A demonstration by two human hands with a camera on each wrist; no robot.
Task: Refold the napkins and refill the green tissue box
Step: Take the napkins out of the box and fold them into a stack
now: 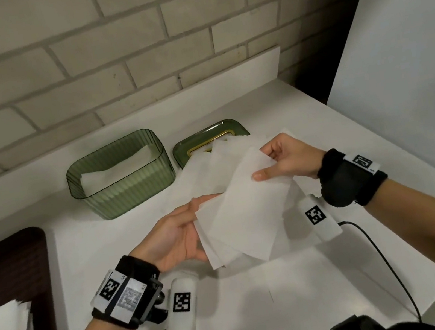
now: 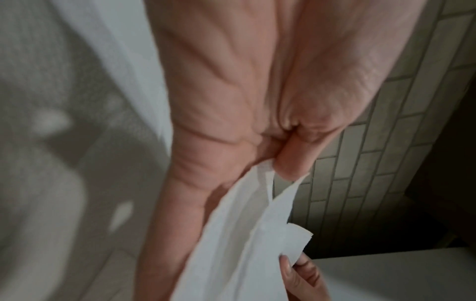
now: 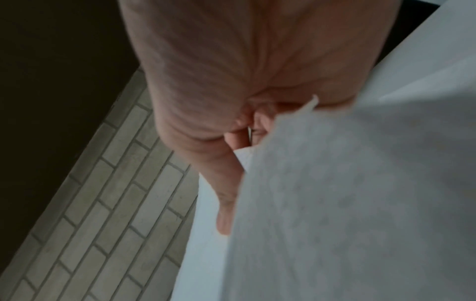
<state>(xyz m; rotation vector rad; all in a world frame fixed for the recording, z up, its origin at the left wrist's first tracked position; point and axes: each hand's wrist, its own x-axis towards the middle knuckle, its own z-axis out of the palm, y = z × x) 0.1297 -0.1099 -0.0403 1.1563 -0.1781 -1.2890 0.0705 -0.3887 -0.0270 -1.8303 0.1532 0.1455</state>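
Observation:
Both hands hold a loose stack of white napkins (image 1: 243, 212) above the white counter. My left hand (image 1: 182, 234) supports the stack's left edge from beneath, thumb pinching on top (image 2: 291, 163). My right hand (image 1: 281, 159) pinches the upper right corner of the top napkin (image 3: 360, 193). The green ribbed tissue box (image 1: 123, 177) stands open behind and left of the hands, with folded white tissue lying inside. Its green lid (image 1: 209, 134) with a gold slot lies to the box's right, partly covered by napkins.
More white napkins (image 1: 239, 149) lie spread on the counter (image 1: 332, 289) under and behind the hands. A brick wall (image 1: 105, 54) rises at the back. A dark brown tray (image 1: 4, 258) with white sheets sits at the left. A black cable (image 1: 380, 252) runs along the right front.

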